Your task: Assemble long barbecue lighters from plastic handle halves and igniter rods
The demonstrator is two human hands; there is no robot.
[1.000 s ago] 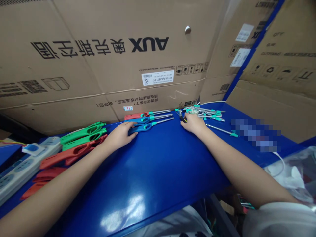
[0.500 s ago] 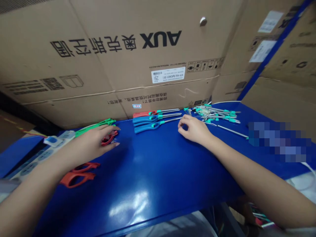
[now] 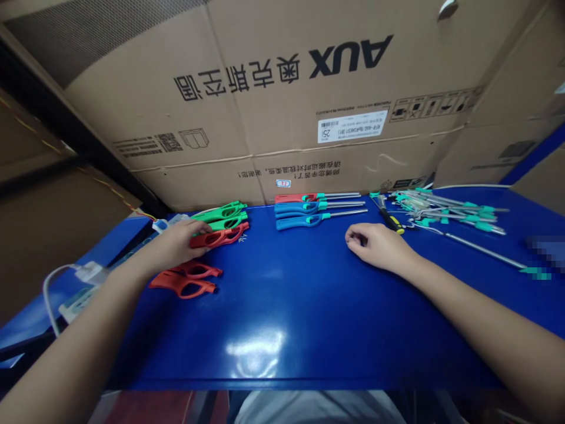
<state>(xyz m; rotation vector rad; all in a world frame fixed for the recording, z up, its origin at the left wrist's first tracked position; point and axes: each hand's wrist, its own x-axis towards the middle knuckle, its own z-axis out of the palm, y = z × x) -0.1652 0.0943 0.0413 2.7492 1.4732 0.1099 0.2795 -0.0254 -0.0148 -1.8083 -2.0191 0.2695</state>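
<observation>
My left hand [image 3: 180, 242] is at the left, its fingers and thumb closed round the rear end of a red lighter handle [image 3: 212, 239]. Just behind it lie green lighter handles [image 3: 229, 221], and two more red handles [image 3: 189, 287] rest nearer me. My right hand [image 3: 377, 246] rests on the blue table [image 3: 282, 294], fingers curled in with nothing visible in them. Beyond it is a screwdriver [image 3: 391, 221] with a black and yellow grip. Three assembled lighters [image 3: 300, 221], one red and two blue, lie between the hands towards the back.
A pile of metal lighter tubes with teal parts [image 3: 459, 209] lies at the back right, one tube [image 3: 481, 250] apart from it. A large cardboard sheet [image 3: 265, 129] stands along the back. At the left are a power strip [image 3: 77, 303] and a white plug with cable [image 3: 90, 272].
The view has swung left, and things sit further right in it. My left hand has closed on the red handle's rear end. My right hand stays curled, and the screwdriver now shows behind it.
</observation>
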